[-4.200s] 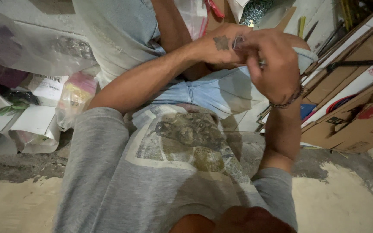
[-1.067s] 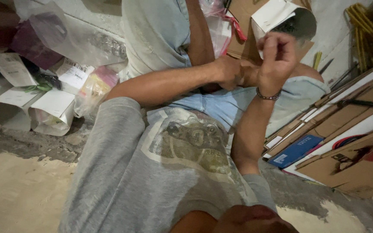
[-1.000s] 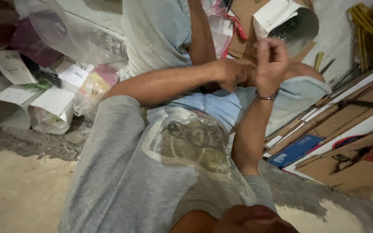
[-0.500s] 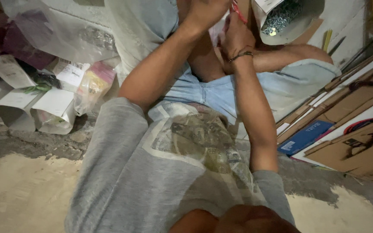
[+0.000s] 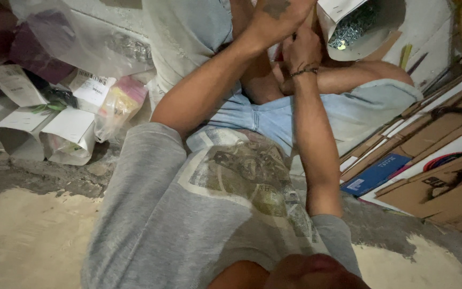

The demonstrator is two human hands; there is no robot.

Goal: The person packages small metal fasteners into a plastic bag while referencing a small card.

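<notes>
Just beyond the hands, up and to the right: open white box (image 5: 343,32), mouth tipped toward them, small shiny metal pieces (image 5: 351,27) heaped inside. Left hand (image 5: 279,16) laid over right hand (image 5: 301,51), both curled, knuckles touching; anything pinched between them hidden, cannot tell. Right hand nearer the box. Cord bracelet (image 5: 303,71) at right wrist; flat brown cardboard (image 5: 434,182) farther right.

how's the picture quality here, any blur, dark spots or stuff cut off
Head view: dim and uneven light, the top left corner nearly black; the hands, left and right, sit at the top edge, the left partly cut off and soft; the grey shirt is grainy; a blurred dark shape fills the bottom edge.
</notes>
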